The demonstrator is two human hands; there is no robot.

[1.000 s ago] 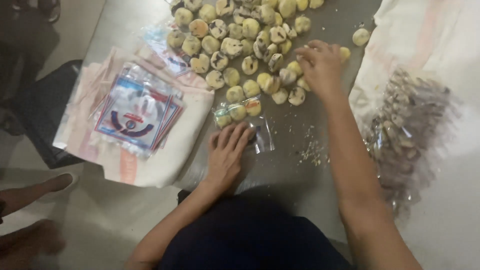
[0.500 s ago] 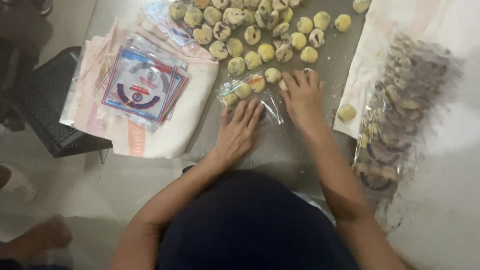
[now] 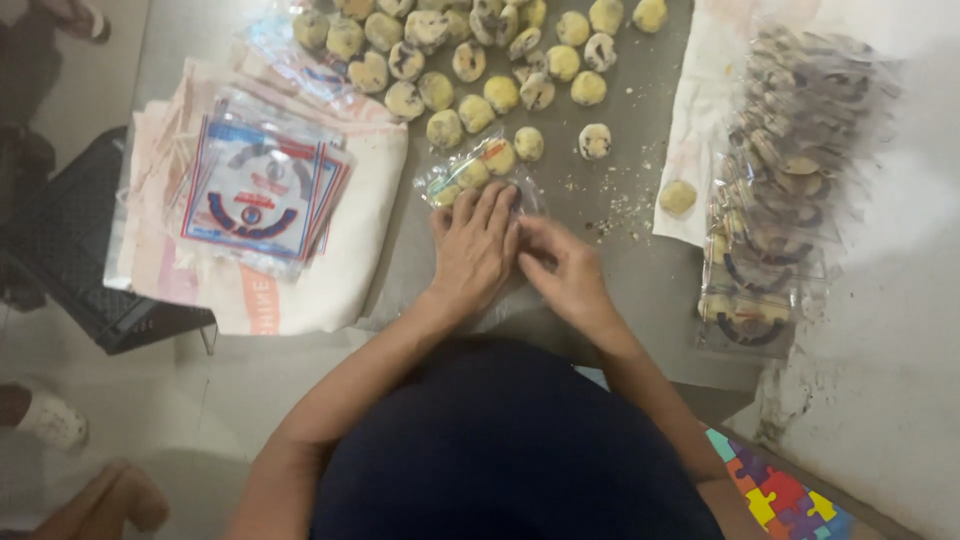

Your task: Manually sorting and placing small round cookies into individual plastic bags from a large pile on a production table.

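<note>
Left hand [image 3: 473, 245] flat, fingers spread, pressing down on the near end of a small clear bag [image 3: 470, 177] holding a few yellowish cookies. Right hand [image 3: 566, 272] just beside it, fingertips meeting the left hand's at the bag's right edge; whether pinching the plastic or only touching it, cannot tell. Bag lying on the grey table [image 3: 420, 270], reaching away from the fingertips.

Just beyond the bag, a loose spread of round cookies [image 3: 470, 60], pale yellow with dark patches, two of them close to the bag's far end. Crumbs [image 3: 620, 200] scattered off the right hand's far side.

Well out from the left hand, a stack of empty printed bags [image 3: 255, 185], clear with blue and red marking, resting on a folded white cloth [image 3: 330, 280]. Out past the right hand, another white cloth [image 3: 700, 150] with a single cookie [image 3: 678, 196] on it, and a pile of filled bags [image 3: 780, 190] lying beside.

A foot in a light sock [image 3: 45, 418] on the floor, far off the left elbow.
</note>
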